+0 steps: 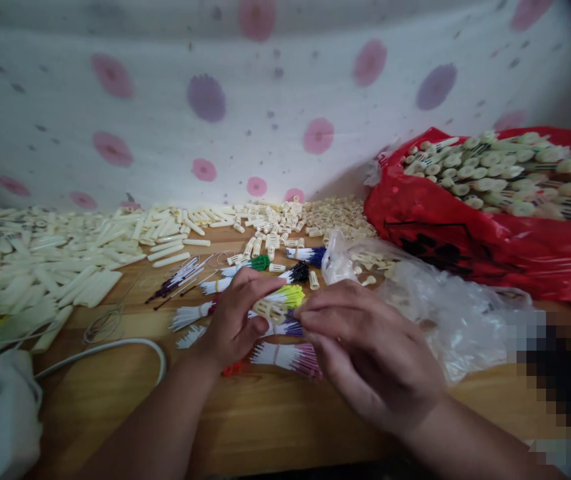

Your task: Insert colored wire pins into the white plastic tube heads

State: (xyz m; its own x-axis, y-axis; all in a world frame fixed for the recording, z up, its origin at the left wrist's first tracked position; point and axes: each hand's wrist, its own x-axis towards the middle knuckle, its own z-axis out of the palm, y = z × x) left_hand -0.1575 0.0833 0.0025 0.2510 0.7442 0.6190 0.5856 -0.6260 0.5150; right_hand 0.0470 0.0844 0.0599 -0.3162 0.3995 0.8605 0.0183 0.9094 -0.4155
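Between the thumb and fingers of my left hand [238, 320] is a small cream slotted plastic piece [271, 311]. My right hand [372, 353] is pinched closed just right of that piece, its fingertips near the piece's end; whatever they grip is too small to make out. Under and around both hands lie bundles of thin white sticks with coloured ends: a yellow-ended bundle [292, 295], a pink-ended bundle [288, 357], a black-ended bundle [298, 272], a green-ended bundle [260, 263] and a blue-ended bundle [308, 256]. Loose dark-ended sticks [180, 277] lie to the left.
Cream plastic tubes [55, 260] are heaped at the left, with slotted pieces [285, 220] piled toward the patterned curtain [265, 100]. At right stands a red bag [465, 233] full of pen-like pieces, beside a clear plastic bag [455, 320]. A white cable [130, 342] curves across the wooden table [245, 427].
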